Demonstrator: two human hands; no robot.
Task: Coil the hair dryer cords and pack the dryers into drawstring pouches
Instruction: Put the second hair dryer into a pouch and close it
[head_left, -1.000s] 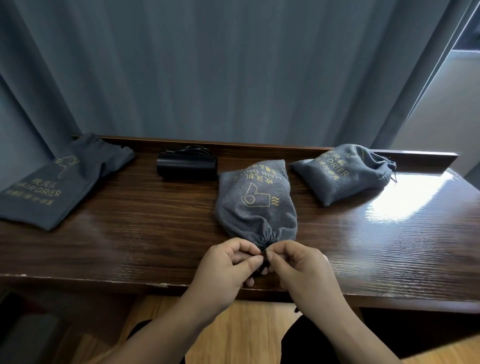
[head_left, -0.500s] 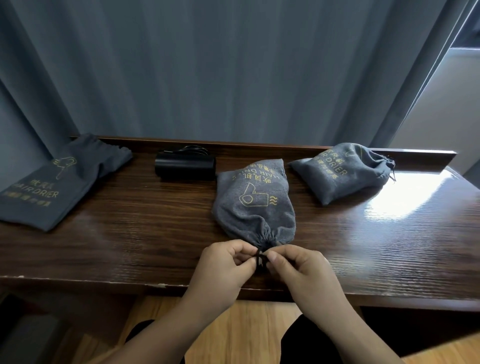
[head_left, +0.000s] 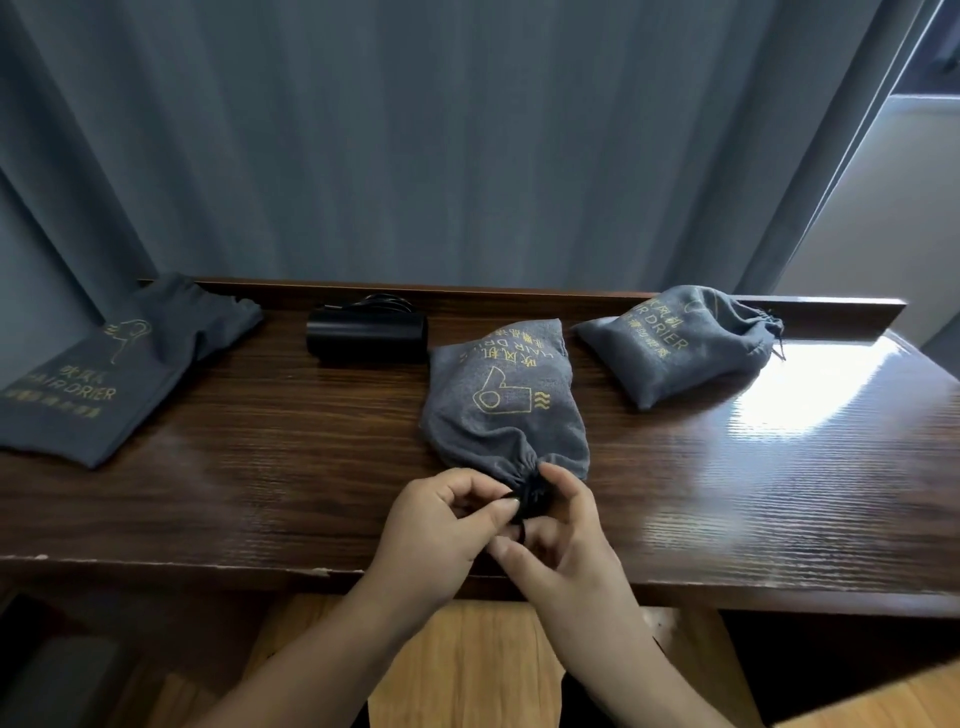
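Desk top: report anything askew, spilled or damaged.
Nothing spilled. The desk has a small chip in its front edge. The flat pouch at far left overhangs the desk's end. Both hands pinch the middle pouch's drawstring.

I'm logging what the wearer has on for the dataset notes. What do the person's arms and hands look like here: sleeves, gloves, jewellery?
Both forearms are bare as far as the frame shows, with no sleeve in view. The left hand and right hand wear no gloves; no ring, watch or bracelet shows. Fingernails look short and unpainted.
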